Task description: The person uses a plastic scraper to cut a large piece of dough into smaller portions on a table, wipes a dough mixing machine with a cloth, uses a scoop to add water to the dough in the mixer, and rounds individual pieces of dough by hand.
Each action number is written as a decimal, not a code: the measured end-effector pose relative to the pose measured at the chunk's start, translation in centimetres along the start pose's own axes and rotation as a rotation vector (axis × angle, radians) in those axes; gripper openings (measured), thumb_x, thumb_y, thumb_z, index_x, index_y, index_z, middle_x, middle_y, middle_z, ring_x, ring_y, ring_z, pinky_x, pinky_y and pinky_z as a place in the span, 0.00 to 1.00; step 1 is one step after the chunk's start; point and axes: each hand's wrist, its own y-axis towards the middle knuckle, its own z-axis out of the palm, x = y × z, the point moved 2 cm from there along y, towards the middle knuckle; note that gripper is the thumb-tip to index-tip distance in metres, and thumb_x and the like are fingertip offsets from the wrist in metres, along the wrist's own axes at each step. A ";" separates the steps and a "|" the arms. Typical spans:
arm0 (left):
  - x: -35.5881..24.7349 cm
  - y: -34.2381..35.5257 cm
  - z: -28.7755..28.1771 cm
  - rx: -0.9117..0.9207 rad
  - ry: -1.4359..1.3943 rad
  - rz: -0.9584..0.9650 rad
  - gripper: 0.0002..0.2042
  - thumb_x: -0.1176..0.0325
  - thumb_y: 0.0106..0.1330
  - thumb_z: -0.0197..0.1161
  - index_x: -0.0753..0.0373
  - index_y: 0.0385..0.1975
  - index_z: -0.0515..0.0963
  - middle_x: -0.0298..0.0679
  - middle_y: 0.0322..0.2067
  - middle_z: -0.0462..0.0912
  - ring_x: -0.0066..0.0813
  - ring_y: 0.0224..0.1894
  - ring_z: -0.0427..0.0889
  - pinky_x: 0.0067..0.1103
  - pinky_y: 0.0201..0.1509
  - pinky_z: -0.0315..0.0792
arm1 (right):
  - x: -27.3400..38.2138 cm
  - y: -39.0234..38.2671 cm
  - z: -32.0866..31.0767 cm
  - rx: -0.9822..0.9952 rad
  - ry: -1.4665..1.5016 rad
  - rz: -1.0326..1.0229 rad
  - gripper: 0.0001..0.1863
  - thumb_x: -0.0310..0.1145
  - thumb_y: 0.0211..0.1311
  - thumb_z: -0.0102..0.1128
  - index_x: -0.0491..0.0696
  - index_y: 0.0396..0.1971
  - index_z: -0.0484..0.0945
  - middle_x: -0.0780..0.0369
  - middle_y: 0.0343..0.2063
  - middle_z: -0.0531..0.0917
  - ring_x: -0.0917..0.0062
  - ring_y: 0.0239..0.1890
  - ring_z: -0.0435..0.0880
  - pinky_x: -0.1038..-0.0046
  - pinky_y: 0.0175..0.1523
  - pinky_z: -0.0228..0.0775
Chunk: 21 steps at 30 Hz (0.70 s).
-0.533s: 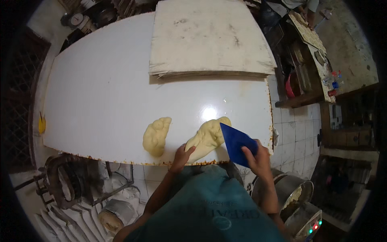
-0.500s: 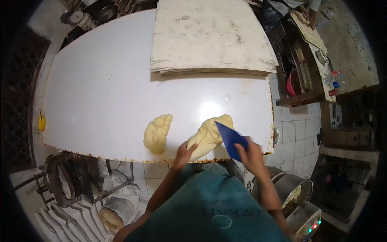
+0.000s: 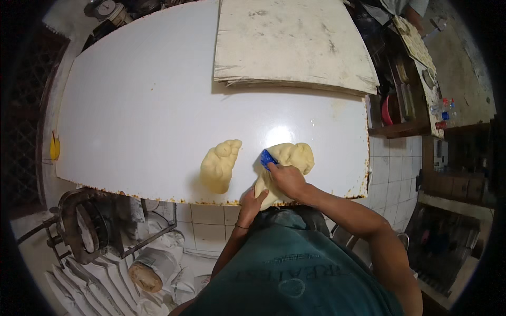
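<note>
right hand (image 3: pixel 287 179) lies flat on top of the larger dough lump (image 3: pixel 289 163), fingers curled round a blue plastic scraper (image 3: pixel 268 158); only the scraper's far corner shows, poking out past the fingertips on the lump's left flank. grip is clamped on the scraper. left hand (image 3: pixel 250 203) sits just nearer the body, at the table's front edge, fingers pressed against the near end of the same lump; hand looks cupped on the dough, not fully closed round it.

left of both hands, apart from them with bare surface between, lies a smaller dough piece (image 3: pixel 220 166), knobbly, long axis running away from the body. both pieces are pale yellow.

all of it sits on a white table top (image 3: pixel 142 105), rust spots along its near edge. beyond the hands, well apart, a stack of worn pale boards (image 3: pixel 290 45) covers the far right of the table. below the table's left front, sacks (image 3: pixel 158 258) on the floor.
</note>
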 end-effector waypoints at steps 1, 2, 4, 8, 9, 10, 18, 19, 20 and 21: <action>0.0 -0.1 0.0 -0.002 0.047 0.003 0.20 0.62 0.56 0.55 0.70 0.43 0.67 0.44 0.33 0.76 0.28 0.36 0.74 0.21 0.40 0.66 | 0.3 0.3 0.5 -0.045 -0.034 -0.071 0.12 0.26 0.46 0.48 0.41 0.33 0.64 0.53 0.17 0.76 0.61 0.20 0.76 0.64 0.23 0.68; 0.4 -0.5 0.2 -0.004 -0.057 0.041 0.20 0.61 0.55 0.55 0.70 0.42 0.68 0.46 0.33 0.76 0.30 0.36 0.75 0.23 0.41 0.66 | 0.0 0.1 0.6 -0.007 -0.015 -0.005 0.11 0.26 0.46 0.48 0.41 0.33 0.64 0.53 0.17 0.75 0.61 0.20 0.76 0.63 0.24 0.68; 1.7 -0.4 0.5 -0.029 0.002 0.062 0.19 0.62 0.56 0.55 0.70 0.42 0.68 0.44 0.34 0.76 0.27 0.36 0.74 0.22 0.40 0.66 | -0.1 1.0 -1.5 0.063 0.018 0.121 0.11 0.26 0.46 0.48 0.41 0.33 0.65 0.52 0.17 0.75 0.60 0.21 0.76 0.63 0.24 0.68; 2.6 -1.2 1.4 0.027 0.205 0.157 0.18 0.64 0.56 0.57 0.70 0.41 0.67 0.44 0.34 0.75 0.27 0.36 0.73 0.22 0.40 0.66 | -2.8 1.5 -2.1 0.006 0.051 0.120 0.13 0.27 0.45 0.50 0.41 0.33 0.65 0.51 0.18 0.76 0.59 0.22 0.76 0.63 0.25 0.68; 2.5 -1.7 1.4 0.011 0.168 0.148 0.18 0.64 0.55 0.57 0.70 0.40 0.68 0.45 0.33 0.75 0.29 0.36 0.73 0.23 0.41 0.66 | -2.3 -0.1 -1.9 0.027 0.035 0.085 0.13 0.27 0.44 0.50 0.41 0.33 0.65 0.51 0.19 0.76 0.59 0.22 0.76 0.63 0.25 0.68; 2.1 -2.5 1.3 -0.003 0.132 0.137 0.17 0.64 0.54 0.58 0.70 0.39 0.69 0.46 0.33 0.75 0.32 0.37 0.74 0.24 0.41 0.66 | -2.0 -1.8 -1.8 0.048 0.021 0.055 0.13 0.27 0.44 0.51 0.41 0.33 0.65 0.51 0.19 0.76 0.58 0.22 0.76 0.62 0.25 0.68; 3.4 -4.8 3.4 -0.092 -0.047 0.235 0.17 0.67 0.50 0.61 0.70 0.37 0.68 0.45 0.33 0.73 0.33 0.36 0.72 0.25 0.40 0.66 | -3.0 -3.2 -1.8 -0.002 0.064 0.016 0.14 0.27 0.45 0.49 0.42 0.35 0.66 0.51 0.17 0.75 0.58 0.22 0.76 0.63 0.26 0.68; 3.0 -5.0 3.9 -0.092 -0.053 0.267 0.16 0.68 0.50 0.61 0.69 0.36 0.68 0.45 0.32 0.73 0.32 0.36 0.72 0.25 0.39 0.66 | -2.9 -1.6 -1.6 -0.124 0.110 0.004 0.08 0.26 0.47 0.48 0.42 0.29 0.66 0.51 0.17 0.74 0.56 0.20 0.74 0.62 0.25 0.65; 2.3 -5.3 4.0 -0.135 0.081 0.357 0.17 0.69 0.50 0.61 0.69 0.38 0.67 0.44 0.33 0.73 0.30 0.36 0.72 0.24 0.40 0.67 | -1.6 -0.8 -3.0 -0.258 0.257 -0.054 0.06 0.28 0.50 0.48 0.42 0.27 0.66 0.51 0.18 0.74 0.57 0.21 0.74 0.62 0.26 0.65; 1.3 -5.7 4.1 -0.180 0.215 0.455 0.18 0.70 0.50 0.61 0.69 0.39 0.66 0.42 0.33 0.73 0.29 0.36 0.73 0.23 0.41 0.67 | -0.2 -1.2 -5.1 -0.281 0.360 -0.055 0.09 0.31 0.52 0.50 0.41 0.29 0.67 0.50 0.19 0.74 0.57 0.23 0.74 0.65 0.27 0.66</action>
